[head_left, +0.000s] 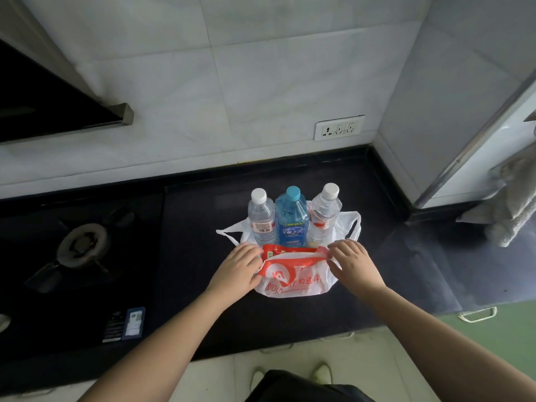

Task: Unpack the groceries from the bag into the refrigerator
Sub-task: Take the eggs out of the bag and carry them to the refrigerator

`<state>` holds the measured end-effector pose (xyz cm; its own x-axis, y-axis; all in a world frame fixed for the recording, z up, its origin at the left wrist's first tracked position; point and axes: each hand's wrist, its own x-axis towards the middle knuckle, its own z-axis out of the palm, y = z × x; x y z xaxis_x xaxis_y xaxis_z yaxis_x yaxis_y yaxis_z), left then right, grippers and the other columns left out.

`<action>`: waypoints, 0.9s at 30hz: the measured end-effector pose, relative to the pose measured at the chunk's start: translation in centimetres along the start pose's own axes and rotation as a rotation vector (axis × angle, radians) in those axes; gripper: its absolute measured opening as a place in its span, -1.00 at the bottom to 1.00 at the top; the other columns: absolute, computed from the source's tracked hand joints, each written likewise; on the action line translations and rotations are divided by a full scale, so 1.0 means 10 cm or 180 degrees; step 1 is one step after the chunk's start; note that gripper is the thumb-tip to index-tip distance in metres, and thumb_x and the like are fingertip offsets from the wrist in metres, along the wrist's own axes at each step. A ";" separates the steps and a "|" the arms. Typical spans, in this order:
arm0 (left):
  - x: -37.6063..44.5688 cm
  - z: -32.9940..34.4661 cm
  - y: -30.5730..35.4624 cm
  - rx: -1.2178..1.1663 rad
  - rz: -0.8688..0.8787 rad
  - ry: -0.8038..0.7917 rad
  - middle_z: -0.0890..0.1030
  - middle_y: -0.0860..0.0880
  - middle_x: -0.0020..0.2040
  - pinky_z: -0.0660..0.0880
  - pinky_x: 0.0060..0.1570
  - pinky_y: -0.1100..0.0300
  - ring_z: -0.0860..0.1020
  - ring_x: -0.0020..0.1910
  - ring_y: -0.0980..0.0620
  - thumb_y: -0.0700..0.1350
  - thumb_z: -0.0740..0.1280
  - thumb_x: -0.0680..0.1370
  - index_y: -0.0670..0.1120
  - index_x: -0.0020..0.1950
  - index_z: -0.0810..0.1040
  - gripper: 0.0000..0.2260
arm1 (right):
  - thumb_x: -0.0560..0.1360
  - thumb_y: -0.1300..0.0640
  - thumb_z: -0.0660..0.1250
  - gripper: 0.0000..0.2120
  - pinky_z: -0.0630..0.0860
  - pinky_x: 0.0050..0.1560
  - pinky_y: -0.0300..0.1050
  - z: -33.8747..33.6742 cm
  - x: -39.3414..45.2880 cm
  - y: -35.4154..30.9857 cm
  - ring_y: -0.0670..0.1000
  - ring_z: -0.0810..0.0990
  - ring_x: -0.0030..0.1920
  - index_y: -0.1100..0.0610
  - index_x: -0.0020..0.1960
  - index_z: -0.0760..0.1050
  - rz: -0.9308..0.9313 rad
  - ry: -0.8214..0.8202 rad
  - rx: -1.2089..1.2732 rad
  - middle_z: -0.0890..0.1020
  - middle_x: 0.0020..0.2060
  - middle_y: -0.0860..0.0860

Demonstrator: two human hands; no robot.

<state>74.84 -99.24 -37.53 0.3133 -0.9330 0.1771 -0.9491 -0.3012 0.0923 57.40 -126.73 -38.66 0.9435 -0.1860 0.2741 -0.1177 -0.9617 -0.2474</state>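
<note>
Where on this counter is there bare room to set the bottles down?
Bare dark counter lies between the gas burner and the bag, and between bag and hanging towel. Crowded: three bottles in the bag, behind both hands.

Bottle point(291, 220) bases, red packet point(285, 250) lower part — hidden behind bag point(293, 281) — print unreadable.

Black counter point(203, 285) fills the middle of the frame. On it at centre I see a white bag point(298, 282), open, with three bottles point(291, 219) standing upright at its far side. Gas hob point(81, 248) is set into it at left. Cloth point(510, 216) at right edge.
</note>
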 end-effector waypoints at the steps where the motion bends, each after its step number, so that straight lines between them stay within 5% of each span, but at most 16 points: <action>1: -0.01 0.01 0.00 -0.0009 0.0150 0.0018 0.57 -0.03 0.22 0.24 0.46 0.08 0.46 0.32 0.00 -0.07 0.43 0.45 -0.10 0.06 0.61 -0.78 | 0.43 0.11 0.46 -0.88 0.44 0.23 0.01 -0.01 -0.01 0.00 0.08 0.60 0.02 0.10 -0.06 0.59 -0.0101 0.0039 -0.0024 0.64 -0.04 -0.02; 5: -0.08 0.02 0.01 -0.0060 0.0485 -0.0025 0.64 0.00 0.12 0.39 0.36 0.11 0.54 0.19 0.04 -0.11 0.47 0.42 -0.09 0.05 0.64 -0.77 | 0.44 0.10 0.43 -0.93 0.46 0.24 0.02 -0.05 -0.09 -0.02 0.04 0.60 0.05 0.09 -0.11 0.61 -0.0378 -0.0023 -0.0060 0.66 -0.04 -0.03; 11: -0.17 0.01 0.07 -0.0433 0.0123 -0.0301 0.66 0.01 -0.04 0.59 0.04 0.06 0.61 -0.03 0.00 -0.07 0.36 0.49 -0.03 0.18 0.49 -0.73 | 0.38 0.14 0.39 -0.95 0.47 0.21 -0.06 -0.18 -0.19 -0.08 0.05 0.61 0.02 0.11 -0.19 0.58 -0.0447 -0.0257 0.0074 0.66 -0.05 -0.02; 15: -0.22 0.09 0.10 -0.0319 0.0196 -0.0453 0.65 0.06 0.05 0.52 0.14 0.13 0.58 0.01 0.05 0.01 0.34 0.52 0.03 0.33 0.46 -0.62 | 0.37 0.11 0.36 -0.92 0.46 0.26 -0.04 -0.20 -0.26 -0.08 0.00 0.62 0.03 0.09 -0.16 0.58 -0.0490 -0.0631 0.0139 0.68 -0.03 -0.02; 18: -0.26 0.13 0.12 -0.0251 0.0357 -0.0487 0.62 0.09 0.09 0.46 0.20 0.11 0.55 0.07 0.07 0.11 0.18 0.60 0.05 0.26 0.55 -0.68 | 0.40 0.06 0.30 -0.93 0.45 0.28 -0.05 -0.19 -0.32 -0.06 -0.05 0.63 -0.13 0.05 -0.19 0.53 -0.0494 -0.0793 0.0136 0.65 -0.22 -0.09; 20: -0.29 0.14 0.15 -0.0298 0.0307 -0.0558 0.60 0.09 0.09 0.44 0.22 0.09 0.52 0.09 0.07 0.12 0.09 0.63 0.04 0.23 0.59 -0.64 | 0.48 0.03 0.26 -0.85 0.50 0.20 -0.09 -0.15 -0.37 -0.04 -0.03 0.60 -0.27 0.06 -0.21 0.51 -0.0407 -0.0807 0.0062 0.60 -0.36 -0.09; 24: -0.36 0.23 0.19 -0.0333 0.0052 -0.0569 0.60 0.09 0.10 0.42 0.23 0.10 0.52 0.08 0.07 0.08 0.06 0.64 0.04 0.18 0.62 -0.64 | 0.54 -0.02 0.17 -0.70 0.53 -0.32 -0.16 -0.12 -0.41 -0.03 0.03 0.50 -0.47 0.09 -0.29 0.47 -0.0239 -0.0801 -0.0139 0.49 -0.51 -0.04; 27: -0.37 0.27 0.23 -0.0257 -0.0205 -0.0492 0.62 0.08 -0.03 0.50 0.15 0.07 0.56 -0.02 0.05 0.01 0.21 0.61 0.03 0.05 0.66 -0.77 | 0.47 0.03 0.36 -0.75 0.54 -0.38 -0.14 -0.11 -0.38 -0.07 0.02 0.48 -0.53 0.07 -0.35 0.45 -0.0124 -0.0814 -0.0302 0.48 -0.55 -0.06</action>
<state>71.45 -97.02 -40.63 0.3588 -0.9333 0.0160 -0.9195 -0.3504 0.1781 53.53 -125.59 -38.56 0.9940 -0.1032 0.0352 -0.0968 -0.9840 -0.1496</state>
